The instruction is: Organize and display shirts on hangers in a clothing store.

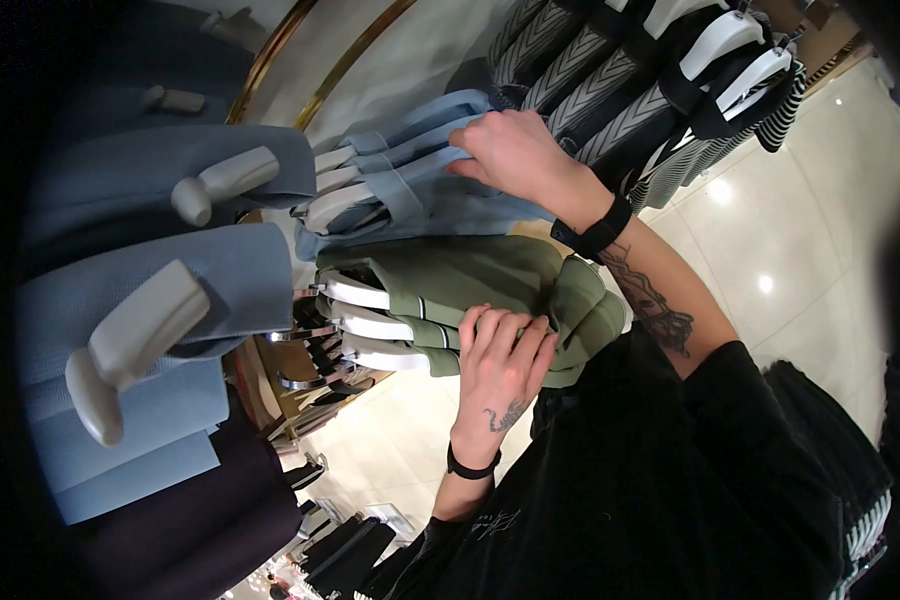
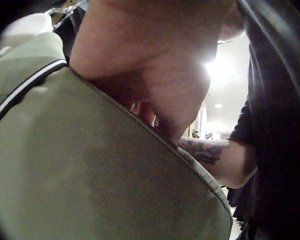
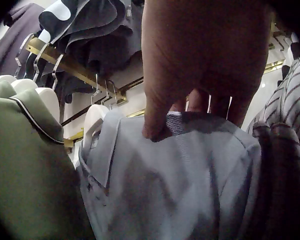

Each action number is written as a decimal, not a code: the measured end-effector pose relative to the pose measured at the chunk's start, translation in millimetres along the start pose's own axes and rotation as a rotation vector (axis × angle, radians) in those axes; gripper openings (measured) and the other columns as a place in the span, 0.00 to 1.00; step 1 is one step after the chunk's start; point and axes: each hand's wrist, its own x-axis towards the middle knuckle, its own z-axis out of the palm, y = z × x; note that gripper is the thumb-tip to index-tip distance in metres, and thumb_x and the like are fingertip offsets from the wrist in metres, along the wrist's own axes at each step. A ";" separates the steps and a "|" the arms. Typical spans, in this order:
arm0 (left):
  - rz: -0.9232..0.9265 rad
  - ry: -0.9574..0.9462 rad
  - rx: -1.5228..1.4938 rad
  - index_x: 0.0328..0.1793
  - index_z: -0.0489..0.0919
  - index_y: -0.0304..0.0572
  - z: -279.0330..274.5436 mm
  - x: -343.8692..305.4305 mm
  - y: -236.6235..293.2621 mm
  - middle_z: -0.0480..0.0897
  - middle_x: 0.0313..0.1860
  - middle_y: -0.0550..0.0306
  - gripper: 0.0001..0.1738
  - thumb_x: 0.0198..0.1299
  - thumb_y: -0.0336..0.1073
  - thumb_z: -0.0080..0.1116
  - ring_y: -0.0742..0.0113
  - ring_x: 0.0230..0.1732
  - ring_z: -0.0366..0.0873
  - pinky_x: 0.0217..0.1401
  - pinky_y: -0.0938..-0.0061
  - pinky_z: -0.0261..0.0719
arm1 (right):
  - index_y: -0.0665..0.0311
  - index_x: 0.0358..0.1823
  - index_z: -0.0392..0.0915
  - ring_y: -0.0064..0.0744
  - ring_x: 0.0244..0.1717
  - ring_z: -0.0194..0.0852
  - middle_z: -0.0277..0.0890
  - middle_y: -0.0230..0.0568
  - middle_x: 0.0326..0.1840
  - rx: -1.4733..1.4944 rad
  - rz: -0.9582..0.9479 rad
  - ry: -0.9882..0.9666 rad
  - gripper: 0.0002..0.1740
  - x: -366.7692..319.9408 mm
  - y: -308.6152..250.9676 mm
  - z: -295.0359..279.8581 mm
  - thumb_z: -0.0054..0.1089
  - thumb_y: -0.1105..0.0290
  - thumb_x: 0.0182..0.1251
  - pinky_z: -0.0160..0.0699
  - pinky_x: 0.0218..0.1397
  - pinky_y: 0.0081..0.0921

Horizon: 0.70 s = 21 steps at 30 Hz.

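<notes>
Green garments [image 1: 470, 270] with dark-and-white trim hang on white hangers [image 1: 370, 325] in the head view. The left hand [image 1: 503, 365] lies over their shoulders, fingers bent over the fabric; the left wrist view shows this hand [image 2: 150, 65] at the edge of a green garment [image 2: 90, 160]. Beside them hang light blue shirts [image 1: 420, 185]. The right hand [image 1: 515, 155] grips the shoulder of a blue shirt; in the right wrist view the thumb of the right hand [image 3: 200, 65] presses the near side of the shirt [image 3: 155, 175], with its other fingers behind the cloth.
Dark patterned garments [image 1: 610, 90] hang beyond the blue shirts. Blue garments [image 1: 170, 270] with pale grey hanger-like pieces [image 1: 135, 350] stand at the left. A brass rail [image 3: 70, 65] carries hangers. Tiled floor [image 1: 770, 240] shows at the right, dark clothes [image 1: 345, 555] below.
</notes>
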 end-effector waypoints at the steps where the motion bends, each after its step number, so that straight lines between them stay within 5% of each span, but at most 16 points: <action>1: 0.003 0.000 -0.002 0.48 0.90 0.37 0.0 -0.3 -0.3 0.84 0.43 0.54 0.12 0.59 0.30 0.75 0.54 0.51 0.81 0.70 0.51 0.72 | 0.63 0.40 0.86 0.55 0.41 0.89 0.88 0.45 0.33 0.018 0.003 0.008 0.18 -4.3 -2.0 0.2 0.73 0.53 0.68 0.88 0.42 0.49; 4: 0.007 0.002 -0.002 0.48 0.90 0.35 -0.4 -0.7 -0.9 0.84 0.43 0.53 0.12 0.59 0.30 0.75 0.53 0.51 0.81 0.69 0.52 0.72 | 0.65 0.40 0.83 0.57 0.42 0.88 0.86 0.47 0.37 0.049 0.054 -0.084 0.19 -18.1 -11.4 -1.9 0.72 0.53 0.70 0.88 0.44 0.50; 7: 0.007 0.008 0.002 0.50 0.89 0.34 -0.1 -0.7 -1.0 0.84 0.44 0.52 0.13 0.59 0.30 0.75 0.53 0.51 0.81 0.69 0.53 0.72 | 0.66 0.43 0.79 0.60 0.43 0.86 0.83 0.51 0.42 0.163 0.021 0.046 0.20 -46.9 -24.9 13.7 0.69 0.53 0.73 0.88 0.45 0.51; 8: 0.005 0.010 0.002 0.50 0.89 0.34 -0.3 -0.5 -0.7 0.85 0.44 0.52 0.14 0.59 0.30 0.75 0.53 0.51 0.81 0.68 0.53 0.72 | 0.64 0.48 0.81 0.52 0.49 0.88 0.83 0.50 0.45 0.125 0.025 -0.008 0.20 -57.6 -30.3 15.6 0.69 0.52 0.73 0.92 0.43 0.45; 11: 0.009 0.008 0.001 0.51 0.88 0.33 -0.8 0.9 -2.0 0.85 0.44 0.51 0.15 0.59 0.30 0.75 0.52 0.51 0.81 0.67 0.54 0.72 | 0.64 0.48 0.79 0.55 0.35 0.89 0.85 0.50 0.33 0.223 0.094 -0.160 0.20 -79.5 -51.1 8.3 0.65 0.52 0.76 0.90 0.39 0.48; 13: 0.016 0.001 0.003 0.50 0.88 0.33 -2.0 0.9 -3.2 0.85 0.44 0.51 0.14 0.59 0.31 0.75 0.52 0.51 0.81 0.67 0.54 0.72 | 0.64 0.44 0.75 0.60 0.31 0.85 0.81 0.50 0.26 0.275 -0.030 -0.075 0.19 -93.0 -58.9 15.2 0.63 0.53 0.78 0.85 0.35 0.48; 21: 0.047 -0.005 0.004 0.47 0.87 0.33 -3.5 2.3 -4.3 0.84 0.45 0.51 0.12 0.59 0.30 0.75 0.50 0.51 0.80 0.67 0.54 0.71 | 0.64 0.43 0.77 0.59 0.31 0.87 0.84 0.52 0.28 0.300 -0.151 -0.147 0.20 -118.3 -54.3 -5.5 0.63 0.52 0.77 0.84 0.34 0.49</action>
